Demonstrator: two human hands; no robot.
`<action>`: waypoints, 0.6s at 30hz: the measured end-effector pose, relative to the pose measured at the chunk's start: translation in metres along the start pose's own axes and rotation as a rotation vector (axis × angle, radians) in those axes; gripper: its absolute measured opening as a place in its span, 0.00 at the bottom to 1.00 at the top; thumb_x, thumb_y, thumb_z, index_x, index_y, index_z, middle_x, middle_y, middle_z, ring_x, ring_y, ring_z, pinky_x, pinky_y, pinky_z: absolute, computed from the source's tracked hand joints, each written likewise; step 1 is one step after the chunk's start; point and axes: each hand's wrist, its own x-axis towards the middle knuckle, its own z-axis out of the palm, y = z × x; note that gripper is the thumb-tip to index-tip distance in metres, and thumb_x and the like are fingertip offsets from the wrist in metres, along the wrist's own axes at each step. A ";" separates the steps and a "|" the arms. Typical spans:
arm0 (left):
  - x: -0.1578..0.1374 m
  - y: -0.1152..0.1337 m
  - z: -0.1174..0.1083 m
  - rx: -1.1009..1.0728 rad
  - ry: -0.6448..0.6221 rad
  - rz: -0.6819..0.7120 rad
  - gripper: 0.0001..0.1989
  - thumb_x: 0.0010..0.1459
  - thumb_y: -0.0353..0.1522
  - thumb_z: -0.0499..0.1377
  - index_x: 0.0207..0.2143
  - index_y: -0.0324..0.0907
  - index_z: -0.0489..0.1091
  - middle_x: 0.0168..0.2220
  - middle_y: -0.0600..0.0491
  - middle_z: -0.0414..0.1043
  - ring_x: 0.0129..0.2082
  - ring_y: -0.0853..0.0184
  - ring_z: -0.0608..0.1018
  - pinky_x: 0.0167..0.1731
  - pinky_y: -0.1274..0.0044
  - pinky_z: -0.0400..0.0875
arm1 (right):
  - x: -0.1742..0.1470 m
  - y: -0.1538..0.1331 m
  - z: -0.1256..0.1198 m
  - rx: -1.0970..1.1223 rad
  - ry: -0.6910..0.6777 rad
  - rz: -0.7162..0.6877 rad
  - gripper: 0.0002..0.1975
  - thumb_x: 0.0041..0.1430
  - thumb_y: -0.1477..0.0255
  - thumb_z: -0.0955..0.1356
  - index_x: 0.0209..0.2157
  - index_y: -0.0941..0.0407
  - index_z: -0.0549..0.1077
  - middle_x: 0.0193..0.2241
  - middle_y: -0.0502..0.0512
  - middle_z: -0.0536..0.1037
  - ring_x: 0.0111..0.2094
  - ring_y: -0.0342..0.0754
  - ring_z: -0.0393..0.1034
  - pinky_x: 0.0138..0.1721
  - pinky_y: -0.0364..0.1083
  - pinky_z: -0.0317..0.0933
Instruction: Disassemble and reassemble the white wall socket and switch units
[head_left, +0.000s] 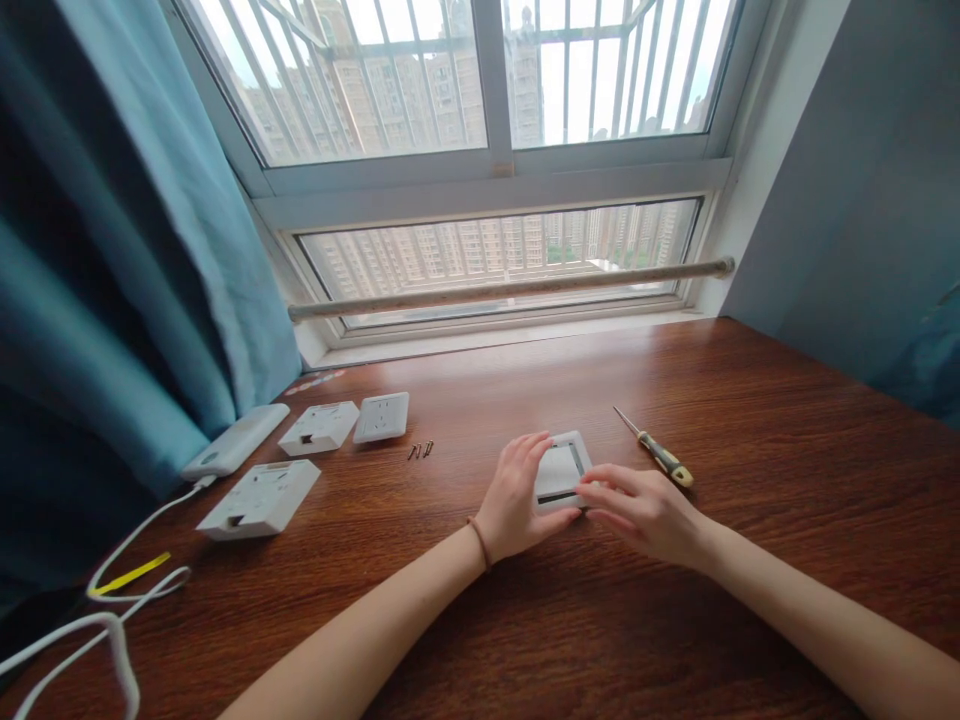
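On the wooden table lies a white wall switch (558, 472), a square plate with an outer frame and dark gaps around its inner panel. My left hand (517, 497) grips it from the left, fingers at the far edge and thumb along the near edge. At its near right corner, my right hand (643, 512) has its fingers closed on the frame; the fingertips partly hide that corner. To the right of the switch, a screwdriver (660, 455) with a black and yellow handle lies with its tip pointing away from me.
Several small screws (421, 451) lie left of the hands. Beyond them are a white socket plate (382, 417) and two white mounting boxes (259, 500). A white power bank (236, 440) with a white cable (150, 515) sits by the blue curtain (176, 250). A yellow strip (133, 575) lies near the cable.
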 end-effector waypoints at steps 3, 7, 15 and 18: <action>-0.001 0.000 0.001 0.008 -0.008 -0.005 0.37 0.46 0.44 0.61 0.55 0.39 0.51 0.54 0.42 0.59 0.54 0.56 0.62 0.55 0.63 0.56 | 0.001 -0.009 0.008 0.003 -0.055 -0.028 0.12 0.60 0.76 0.60 0.45 0.57 0.68 0.37 0.55 0.74 0.30 0.43 0.68 0.28 0.40 0.61; -0.002 0.001 0.001 0.017 0.000 0.007 0.41 0.47 0.44 0.60 0.58 0.40 0.45 0.58 0.40 0.51 0.58 0.55 0.58 0.56 0.62 0.53 | 0.000 -0.006 0.011 -0.010 -0.011 -0.049 0.12 0.61 0.78 0.59 0.44 0.59 0.68 0.35 0.56 0.75 0.31 0.43 0.70 0.29 0.40 0.63; -0.003 -0.006 0.005 0.038 0.026 -0.110 0.45 0.47 0.43 0.61 0.60 0.40 0.40 0.62 0.40 0.42 0.62 0.53 0.47 0.59 0.57 0.44 | -0.021 0.078 -0.032 -0.212 0.232 0.346 0.11 0.59 0.72 0.62 0.42 0.56 0.71 0.40 0.57 0.75 0.40 0.49 0.71 0.42 0.46 0.63; -0.003 -0.014 0.008 -0.014 -0.026 -0.175 0.38 0.48 0.41 0.60 0.57 0.39 0.48 0.59 0.41 0.50 0.61 0.54 0.52 0.59 0.59 0.47 | -0.042 0.124 -0.047 -0.305 0.183 0.522 0.10 0.59 0.71 0.60 0.38 0.56 0.72 0.38 0.57 0.75 0.38 0.51 0.71 0.41 0.48 0.63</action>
